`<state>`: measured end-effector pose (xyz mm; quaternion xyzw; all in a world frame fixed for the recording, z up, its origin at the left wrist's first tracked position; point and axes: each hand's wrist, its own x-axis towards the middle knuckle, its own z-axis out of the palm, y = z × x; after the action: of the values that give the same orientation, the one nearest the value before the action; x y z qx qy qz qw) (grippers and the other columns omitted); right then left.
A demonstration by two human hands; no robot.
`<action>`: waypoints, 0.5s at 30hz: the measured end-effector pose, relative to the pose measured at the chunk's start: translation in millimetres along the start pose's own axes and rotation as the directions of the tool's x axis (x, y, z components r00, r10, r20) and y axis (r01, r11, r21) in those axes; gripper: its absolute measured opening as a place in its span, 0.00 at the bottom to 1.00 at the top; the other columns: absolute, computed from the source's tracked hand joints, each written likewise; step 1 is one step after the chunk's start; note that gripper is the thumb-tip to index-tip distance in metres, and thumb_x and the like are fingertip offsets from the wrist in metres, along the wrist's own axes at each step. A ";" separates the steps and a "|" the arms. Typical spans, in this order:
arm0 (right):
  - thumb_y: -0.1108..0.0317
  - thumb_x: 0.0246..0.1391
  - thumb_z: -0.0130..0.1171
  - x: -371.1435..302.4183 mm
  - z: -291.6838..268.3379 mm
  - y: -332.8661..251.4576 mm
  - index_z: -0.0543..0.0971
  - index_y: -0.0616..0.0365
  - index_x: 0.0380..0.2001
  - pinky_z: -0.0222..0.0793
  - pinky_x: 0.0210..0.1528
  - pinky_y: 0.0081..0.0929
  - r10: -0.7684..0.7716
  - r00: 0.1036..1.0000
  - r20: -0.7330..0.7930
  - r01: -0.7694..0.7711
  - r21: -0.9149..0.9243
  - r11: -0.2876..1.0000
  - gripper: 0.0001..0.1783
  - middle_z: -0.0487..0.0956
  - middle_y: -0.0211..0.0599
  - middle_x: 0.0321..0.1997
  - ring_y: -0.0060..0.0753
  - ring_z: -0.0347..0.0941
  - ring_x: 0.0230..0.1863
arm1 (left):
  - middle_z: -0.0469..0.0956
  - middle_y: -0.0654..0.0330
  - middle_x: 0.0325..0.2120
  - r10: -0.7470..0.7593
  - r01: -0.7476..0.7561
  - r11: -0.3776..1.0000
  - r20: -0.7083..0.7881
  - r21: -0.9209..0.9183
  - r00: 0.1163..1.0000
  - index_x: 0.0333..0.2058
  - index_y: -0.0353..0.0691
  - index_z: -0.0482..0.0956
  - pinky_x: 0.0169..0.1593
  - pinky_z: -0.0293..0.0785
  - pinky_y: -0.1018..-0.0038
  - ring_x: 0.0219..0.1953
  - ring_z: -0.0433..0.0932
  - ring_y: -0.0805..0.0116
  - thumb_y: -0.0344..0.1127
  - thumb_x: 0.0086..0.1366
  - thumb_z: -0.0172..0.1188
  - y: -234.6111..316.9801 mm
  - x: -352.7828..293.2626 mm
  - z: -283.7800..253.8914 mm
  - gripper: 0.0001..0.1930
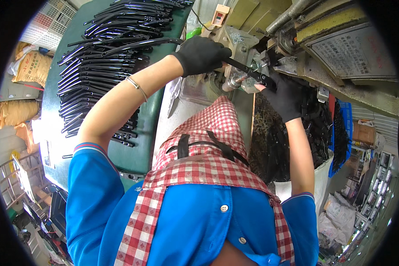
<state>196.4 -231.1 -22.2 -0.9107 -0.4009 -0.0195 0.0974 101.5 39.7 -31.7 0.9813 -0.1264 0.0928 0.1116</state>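
Note:
Black fingerless-looking gloves cover both hands. My left hand (203, 55) is closed around a long, bent black tube (238, 65), whose other end sticks out to the left over the pile. Close to the tube's right end, my right hand (284, 98) has its thumb and fingers closed on a dark end piece, partly hidden by the glove. The tube passes above a metal machine fixture (236, 81) with a round shiny part. Many similar black tubes (95, 91) lie side by side on the green table (139, 155) to my left.
A heavy green machine with a metal plate (352, 52) fills the upper right. Below my right hand is a white sack (326, 175) with black parts, beside a blue crate (345, 133). A small switch box (220, 14) sits at the top. Yellow sacks (33, 68) stand far left.

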 end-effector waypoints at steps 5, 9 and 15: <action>0.50 0.42 0.68 -8.2 12.6 -3.2 0.79 0.54 0.35 0.69 0.38 0.40 -0.063 0.983 -0.170 0.087 0.140 0.986 0.22 0.78 0.44 0.30 0.50 0.75 0.35 | 0.79 0.59 0.24 0.017 -0.018 1.000 -0.061 -0.024 0.998 0.32 0.51 0.78 0.32 0.74 0.59 0.29 0.80 0.54 0.41 0.56 0.60 1.5 -0.6 10.3 0.06; 0.61 0.43 0.68 -31.9 -4.9 -35.6 0.78 0.56 0.30 0.69 0.38 0.40 -0.214 0.856 -0.471 0.322 0.160 0.933 0.14 0.77 0.42 0.29 0.50 0.74 0.34 | 0.79 0.59 0.25 -0.033 0.034 0.999 0.016 -0.016 0.999 0.32 0.51 0.78 0.32 0.74 0.59 0.30 0.80 0.55 0.41 0.56 0.60 -3.7 -4.8 19.1 0.05; 0.67 0.47 0.63 -49.4 71.4 -19.6 0.77 0.56 0.30 0.70 0.39 0.38 -0.199 0.976 0.083 0.090 0.684 0.724 0.08 0.78 0.41 0.30 0.46 0.75 0.36 | 0.78 0.59 0.30 -0.043 0.044 0.995 0.020 -0.086 0.999 0.37 0.49 0.76 0.34 0.73 0.59 0.32 0.79 0.53 0.43 0.57 0.60 -2.9 -10.4 10.2 0.10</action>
<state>145.6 -240.3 -94.6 -0.7776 -0.4565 0.1886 0.3891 93.9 42.4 -44.2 0.9789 -0.1099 0.0758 0.1546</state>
